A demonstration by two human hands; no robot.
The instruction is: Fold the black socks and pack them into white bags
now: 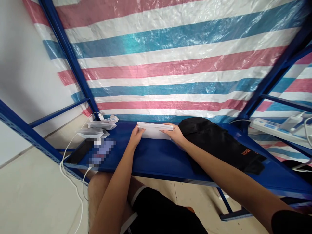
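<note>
Both hands hold a folded bundle of white paper (156, 134) above the blue shelf (156, 162). My left hand (136, 135) grips its left end, thumb on the near face. At the right end, my right hand (174, 132) pinches it with thumb and fingers. Several layers show along the bundle's top edge; whether they are sheets or envelopes I cannot tell. Black cloth (207, 139) with orange lettering lies just right of my right hand. Two folded white paper pieces (94, 132) stand on the shelf's left side.
At the shelf's left lie a dark flat object (80, 152) and a phone-like device (101, 152), blurred out, with a white cable (85, 175). A power strip (273, 128) is at the right. Blue posts (70, 58) and a striped plastic sheet (165, 71) enclose the shelf.
</note>
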